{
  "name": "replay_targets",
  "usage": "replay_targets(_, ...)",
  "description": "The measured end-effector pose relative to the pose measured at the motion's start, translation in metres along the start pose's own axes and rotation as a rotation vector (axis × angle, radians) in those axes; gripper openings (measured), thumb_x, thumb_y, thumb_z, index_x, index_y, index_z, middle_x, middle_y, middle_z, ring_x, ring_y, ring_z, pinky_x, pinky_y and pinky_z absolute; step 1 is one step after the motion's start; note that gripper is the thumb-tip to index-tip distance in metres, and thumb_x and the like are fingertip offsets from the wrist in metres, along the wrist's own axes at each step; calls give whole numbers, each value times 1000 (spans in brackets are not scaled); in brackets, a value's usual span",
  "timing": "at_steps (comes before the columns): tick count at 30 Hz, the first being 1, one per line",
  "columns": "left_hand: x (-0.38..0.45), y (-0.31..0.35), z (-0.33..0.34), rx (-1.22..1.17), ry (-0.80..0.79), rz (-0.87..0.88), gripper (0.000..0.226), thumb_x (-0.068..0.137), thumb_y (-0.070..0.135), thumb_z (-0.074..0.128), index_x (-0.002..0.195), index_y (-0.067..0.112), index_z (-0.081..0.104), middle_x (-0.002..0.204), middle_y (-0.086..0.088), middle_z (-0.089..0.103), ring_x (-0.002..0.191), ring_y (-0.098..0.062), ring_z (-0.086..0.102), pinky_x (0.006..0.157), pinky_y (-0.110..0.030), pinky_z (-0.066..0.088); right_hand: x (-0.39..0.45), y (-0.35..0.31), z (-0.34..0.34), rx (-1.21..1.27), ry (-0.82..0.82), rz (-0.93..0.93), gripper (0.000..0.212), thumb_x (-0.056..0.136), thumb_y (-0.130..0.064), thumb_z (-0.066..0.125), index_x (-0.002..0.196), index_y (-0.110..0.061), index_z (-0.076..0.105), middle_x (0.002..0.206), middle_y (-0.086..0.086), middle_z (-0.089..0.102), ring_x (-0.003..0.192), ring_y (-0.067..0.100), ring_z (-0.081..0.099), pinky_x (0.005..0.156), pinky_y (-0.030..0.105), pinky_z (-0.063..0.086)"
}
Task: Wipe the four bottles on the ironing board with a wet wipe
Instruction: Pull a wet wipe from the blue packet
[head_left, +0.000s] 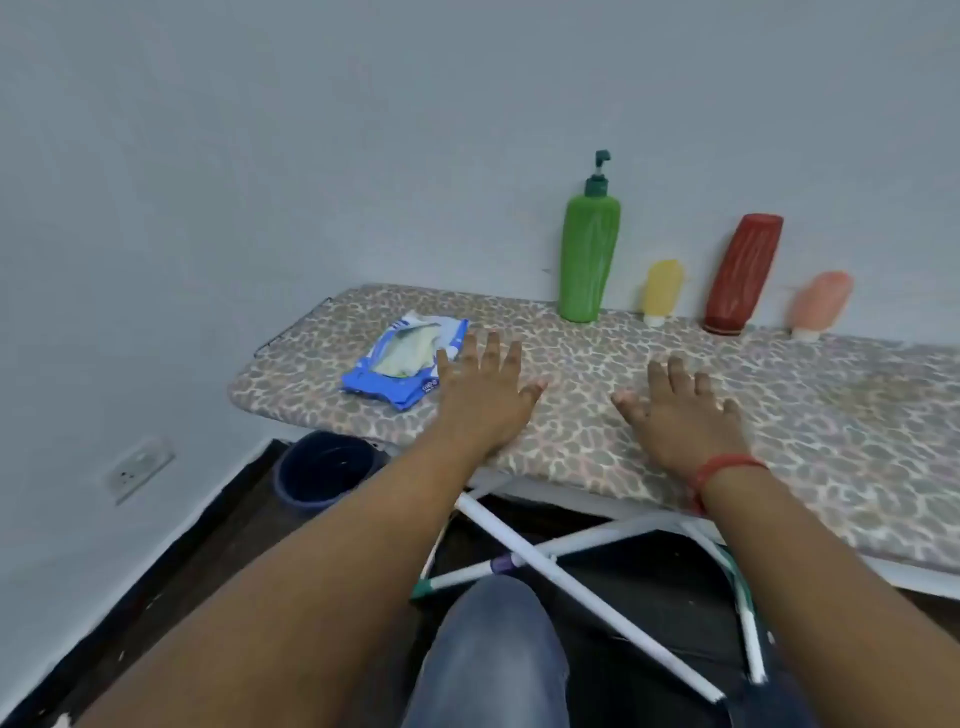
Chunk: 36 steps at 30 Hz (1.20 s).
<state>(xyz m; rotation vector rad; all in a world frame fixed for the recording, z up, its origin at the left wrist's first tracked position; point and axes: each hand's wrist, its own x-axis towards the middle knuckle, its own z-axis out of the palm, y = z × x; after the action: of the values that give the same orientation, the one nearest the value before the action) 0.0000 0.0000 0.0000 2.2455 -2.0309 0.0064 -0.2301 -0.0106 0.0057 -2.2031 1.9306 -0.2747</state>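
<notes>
Four bottles stand in a row against the wall at the back of the ironing board: a tall green pump bottle, a small yellow bottle on its cap, a dark red bottle on its cap, and a small pink bottle on its cap. A blue pack of wet wipes lies near the board's left end, its flap open. My left hand lies flat on the board, fingers straight, just right of the pack. My right hand lies flat further right, holding nothing.
A dark blue bucket sits on the floor under the board's left end. The board's white crossed legs stand in front of my knee. A wall socket is low on the left wall.
</notes>
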Motion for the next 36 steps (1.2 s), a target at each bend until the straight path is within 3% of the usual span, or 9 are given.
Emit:
replay_targets(3, 9, -27, -4, 29, 23, -63, 72, 104, 61, 19, 163, 23, 3, 171, -3, -4, 156, -30, -12, 119, -63, -13, 7, 4, 2, -32, 11, -9, 80, 93, -71, 15, 157, -25, 6, 166, -1, -4, 152, 29, 3, 118, 59, 11)
replay_targets(5, 15, -49, -5, 89, 119, -103, 66, 105, 51, 27, 160, 15, 20, 169, -9, 18, 156, -30, 7, 121, -62, -6, 11, 6, 3, -22, 26, -21, 80, 92, -71, 16, 157, -25, 7, 166, -1, -3, 152, 28, 3, 119, 59, 11)
replay_targets(7, 18, -68, -6, 146, 231, -152, 53, 103, 43, 40, 145, 11, 47, 152, -12, 47, 145, -32, 34, 122, -62, 6, 15, 5, 1, -20, 50, -39, 81, 92, -72, 16, 157, -24, 9, 166, -1, 0, 152, 28, 3, 119, 58, 11)
replay_targets(11, 17, -98, -4, 98, 256, -262, 38, 93, 34, 53, 119, 9, 66, 135, -12, 55, 128, -37, 43, 116, -60, 22, 17, 2, -1, -6, 86, -74, 83, 90, -73, 14, 156, -23, 11, 166, 1, 4, 152, 27, 7, 119, 57, 13)
replay_targets(21, 20, -109, -16, 42, 239, -346, 10, 85, 21, 53, 83, 15, 61, 90, -2, 56, 96, -24, 52, 90, -44, 32, 15, -19, -5, 42, 164, -180, 85, 88, -73, 13, 153, -19, 24, 163, 6, 17, 150, 27, 17, 119, 55, 18)
replay_targets(25, 21, -114, -20, 41, 246, -353, 20, 86, 10, 50, 85, 18, 67, 86, 0, 65, 88, -24, 59, 89, -41, 31, 11, -18, -3, 42, 146, -197, 85, 88, -73, 13, 153, -19, 25, 163, 6, 20, 149, 27, 19, 119, 54, 19)
replay_targets(30, 17, -123, -19, -288, 419, -361, 16, 98, 18, 49, 85, 23, 57, 84, 5, 61, 82, -21, 56, 86, -39, 36, 8, -16, -2, 56, 144, -204, 86, 88, -73, 14, 153, -18, 25, 162, 7, 23, 149, 25, 21, 119, 52, 20)
replay_targets(32, 15, -125, -21, -427, 483, -334, 14, 99, 19, 51, 88, 18, 59, 82, 3, 63, 79, -23, 60, 76, -41, 48, 7, -14, -2, 65, 142, -212, 85, 88, -73, 15, 153, -18, 26, 161, 8, 25, 148, 25, 23, 119, 52, 21)
replay_targets(36, 12, -128, -28, -596, 591, -322, 13, 100, 13, 48, 91, 18, 57, 75, 4, 60, 62, -11, 53, 57, -33, 43, 3, -13, -3, 101, 141, -220, 85, 88, -73, 18, 151, -16, 29, 158, 10, 32, 144, 28, 30, 117, 52, 27)
